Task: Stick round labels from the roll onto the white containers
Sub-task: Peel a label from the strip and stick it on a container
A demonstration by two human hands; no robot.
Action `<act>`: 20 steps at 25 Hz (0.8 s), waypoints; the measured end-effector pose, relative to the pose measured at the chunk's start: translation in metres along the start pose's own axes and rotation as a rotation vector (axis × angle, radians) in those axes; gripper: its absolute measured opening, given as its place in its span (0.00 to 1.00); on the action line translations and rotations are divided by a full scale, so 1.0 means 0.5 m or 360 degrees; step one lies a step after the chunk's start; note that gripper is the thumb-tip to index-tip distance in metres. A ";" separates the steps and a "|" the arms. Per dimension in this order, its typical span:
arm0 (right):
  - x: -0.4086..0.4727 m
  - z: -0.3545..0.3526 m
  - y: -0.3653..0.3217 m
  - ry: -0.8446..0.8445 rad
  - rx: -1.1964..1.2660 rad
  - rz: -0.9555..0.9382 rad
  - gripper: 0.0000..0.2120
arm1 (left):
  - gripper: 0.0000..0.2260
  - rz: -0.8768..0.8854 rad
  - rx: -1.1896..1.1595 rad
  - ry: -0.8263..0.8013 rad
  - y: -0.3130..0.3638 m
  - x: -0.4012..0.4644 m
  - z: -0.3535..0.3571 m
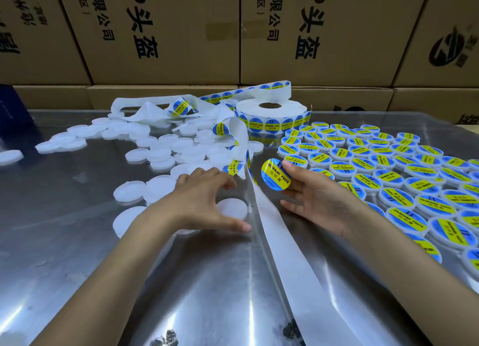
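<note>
Shiny metal table [77, 255] beneath both hands, left hand [204, 203] spread, right hand [315, 200] pinching label [275, 174]; apparently cardboard boxes [166, 34] behind.

My right hand [315, 197] pinched a round yellow-and-blue label [275, 174], tilted on edge with its printed face toward me. My left hand [204, 203] curved around a plain white container [232, 208] lying flat on the counter [77, 242]. The label roll [272, 114] lay flat farther back, its bare backing strip [282, 244] trailing toward me. Unlabeled containers [166, 153] were scattered left; labeled containers [388, 169] packed the right.
</note>
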State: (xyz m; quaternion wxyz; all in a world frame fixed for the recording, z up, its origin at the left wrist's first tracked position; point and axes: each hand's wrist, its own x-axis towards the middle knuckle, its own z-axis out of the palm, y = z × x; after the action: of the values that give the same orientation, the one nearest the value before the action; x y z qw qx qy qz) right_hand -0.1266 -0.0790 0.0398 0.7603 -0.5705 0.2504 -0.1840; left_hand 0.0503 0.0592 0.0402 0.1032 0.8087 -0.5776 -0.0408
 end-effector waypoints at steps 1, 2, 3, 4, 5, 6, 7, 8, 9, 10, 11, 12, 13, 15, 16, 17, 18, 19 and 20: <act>0.001 0.000 0.001 -0.0002 -0.0007 -0.0012 0.09 | 0.36 -0.0036 0.0074 -0.0030 -0.003 0.000 0.003; 0.002 0.000 0.002 -0.0005 -0.0024 -0.0023 0.09 | 0.32 -0.0058 0.0109 -0.0041 -0.005 0.000 0.005; 0.003 -0.001 0.003 -0.0014 -0.0047 -0.0033 0.09 | 0.28 -0.0064 0.0103 -0.0044 -0.005 0.000 0.005; 0.003 -0.001 0.006 -0.0025 -0.0071 -0.0038 0.09 | 0.26 -0.0062 0.0065 -0.0043 -0.006 0.001 0.007; 0.004 -0.002 0.008 -0.0039 -0.0095 -0.0046 0.09 | 0.25 -0.0058 0.0008 -0.0025 -0.005 0.001 0.007; 0.004 -0.001 0.011 -0.0050 -0.0117 -0.0058 0.09 | 0.25 -0.0053 -0.0059 0.0037 -0.003 0.002 0.008; 0.004 0.000 0.013 -0.0056 -0.0135 -0.0078 0.10 | 0.25 -0.0044 -0.0132 0.0165 -0.001 0.004 0.008; 0.004 0.001 0.014 -0.0053 -0.0149 -0.0108 0.09 | 0.25 -0.0020 -0.0219 0.0341 0.002 0.005 0.008; 0.004 0.003 0.015 -0.0042 -0.0156 -0.0153 0.08 | 0.26 0.0023 -0.0332 0.0520 0.007 0.007 0.007; 0.004 0.006 0.015 -0.0022 -0.0154 -0.0205 0.07 | 0.26 0.0091 -0.0454 0.0664 0.013 0.008 0.006; 0.003 0.008 0.014 0.0000 -0.0145 -0.0257 0.06 | 0.25 0.0169 -0.0544 0.0766 0.021 0.007 0.007; 0.003 0.010 0.013 0.0017 -0.0133 -0.0301 0.05 | 0.25 0.0242 -0.0583 0.0837 0.030 0.006 0.008; 0.002 0.012 0.013 0.0023 -0.0123 -0.0335 0.05 | 0.25 0.0303 -0.0584 0.0884 0.038 0.004 0.011; 0.000 0.016 0.011 -0.0001 -0.0129 -0.0368 0.06 | 0.25 0.0382 -0.0553 0.0933 0.052 0.000 0.019; -0.002 0.018 0.011 -0.0023 -0.0143 -0.0373 0.07 | 0.24 0.0408 -0.0539 0.0948 0.058 -0.001 0.021; -0.003 0.020 0.010 -0.0042 -0.0161 -0.0373 0.08 | 0.24 0.0428 -0.0525 0.0961 0.062 -0.002 0.023; -0.004 0.022 0.010 -0.0051 -0.0183 -0.0369 0.09 | 0.24 0.0442 -0.0509 0.0974 0.065 -0.003 0.023; -0.004 0.024 0.010 -0.0047 -0.0205 -0.0363 0.11 | 0.25 0.0452 -0.0498 0.0982 0.068 -0.004 0.022; -0.004 0.025 0.011 -0.0038 -0.0225 -0.0357 0.12 | 0.25 0.0458 -0.0496 0.0988 0.070 -0.005 0.022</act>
State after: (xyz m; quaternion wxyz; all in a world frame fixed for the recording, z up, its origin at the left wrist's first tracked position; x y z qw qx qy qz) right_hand -0.1210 -0.0666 0.0379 0.6957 -0.6492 0.1883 -0.2430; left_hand 0.0150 0.0492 0.0371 0.3999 0.6677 -0.6135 0.1337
